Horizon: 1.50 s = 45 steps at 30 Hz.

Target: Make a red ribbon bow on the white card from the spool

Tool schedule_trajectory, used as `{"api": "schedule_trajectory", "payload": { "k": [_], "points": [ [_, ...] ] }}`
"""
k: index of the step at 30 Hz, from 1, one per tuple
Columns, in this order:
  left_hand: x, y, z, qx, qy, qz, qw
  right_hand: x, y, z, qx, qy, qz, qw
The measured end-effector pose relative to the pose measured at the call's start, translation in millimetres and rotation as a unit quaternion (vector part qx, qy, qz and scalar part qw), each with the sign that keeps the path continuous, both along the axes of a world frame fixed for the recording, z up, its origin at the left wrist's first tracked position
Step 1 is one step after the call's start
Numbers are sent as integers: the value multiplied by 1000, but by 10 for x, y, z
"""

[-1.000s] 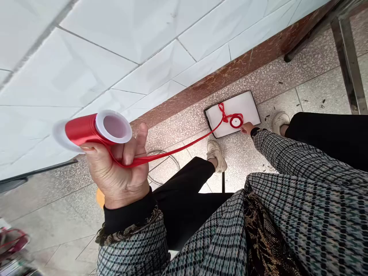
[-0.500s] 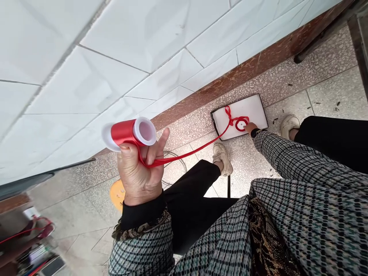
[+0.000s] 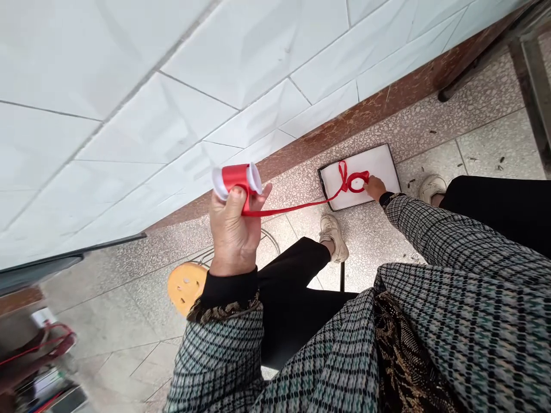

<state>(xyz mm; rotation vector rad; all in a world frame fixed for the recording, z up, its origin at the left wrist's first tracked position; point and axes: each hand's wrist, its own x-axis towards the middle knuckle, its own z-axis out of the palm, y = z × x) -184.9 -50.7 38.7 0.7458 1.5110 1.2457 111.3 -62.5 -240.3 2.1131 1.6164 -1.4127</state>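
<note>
1. Up at 11 o'clock from the view's centre, the left hand (image 3: 235,229) holds the ribbon spool (image 3: 237,178). Its fingers are curled shut round the red core, the thumb lies on the wound ribbon, and the white flanges stand clear on both sides.
2. A red ribbon strand (image 3: 293,207) runs taut from the spool toward 3 o'clock, down to the white box (image 3: 381,163) on the floor (image 3: 495,149). There it ends in a ribbon loop (image 3: 353,182) with a crossed tail.
3. The right hand (image 3: 375,186) rests on the box at the loop's 3 o'clock edge with its fingers bent onto the ribbon. Whether they pinch or only press is too small to tell.
4. The spool looks light with stiff flanges, and the satin is probably slick and free to unroll, so the core is the sound hold, with a thumb as brake. The strand is limp and keeps its line only under tension. The flat box looks light enough to slide on smooth stone.
5. The brown skirting (image 3: 365,112) runs just beyond the box at 12 o'clock. A shoe (image 3: 336,238) sits near the strand at the box's 7 o'clock, and a second shoe (image 3: 431,186) lies just beside the box at 3 o'clock. A metal frame (image 3: 531,74) stands well apart at 2 o'clock, and a yellow disc (image 3: 186,284) lies at 7 o'clock of the left hand. Open floor shows between the box and the first shoe.
</note>
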Motion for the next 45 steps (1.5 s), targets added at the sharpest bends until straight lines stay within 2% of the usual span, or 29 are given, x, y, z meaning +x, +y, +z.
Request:
{"api": "schedule_trajectory", "payload": {
  "k": [3,5,8,10,12,15,17,19,23,27,31,34,39,42,45],
  "points": [
    [22,109,-152,25,-3,3,1000,-21,259,200,36,7,43,998],
    [54,192,-248,44,-9,7,999,-49,466,445,71,16,89,993],
    [172,299,-357,76,-20,35,996,-97,745,976,168,5,234,957],
    [318,342,-411,97,-26,64,993,-126,866,1402,212,4,265,941],
    [513,362,-458,111,-30,99,988,-156,919,1842,259,-13,295,920],
    [832,378,-506,120,-32,163,979,-215,883,2428,310,-59,299,901],
    [1013,391,-507,144,-31,213,966,-272,808,2720,332,-77,292,894],
    [1139,406,-476,166,-29,249,954,-342,720,2927,343,-94,279,892],
    [1218,424,-340,192,-29,292,936,-480,549,3185,347,-109,245,899],
    [1134,444,-187,205,-65,321,922,-507,426,3392,379,-86,235,891],
    [1045,442,-58,209,-147,278,926,-415,381,3595,403,-8,235,884],
    [1040,423,15,191,-181,254,931,-357,373,3722,378,49,217,899],
    [1076,439,61,173,-210,269,924,-329,375,3801,343,85,186,917],
    [1096,459,55,171,-232,262,921,-313,393,3780,350,112,183,912],
    [1118,459,44,164,-243,250,923,-310,402,3755,376,90,184,904]
  ]
}}
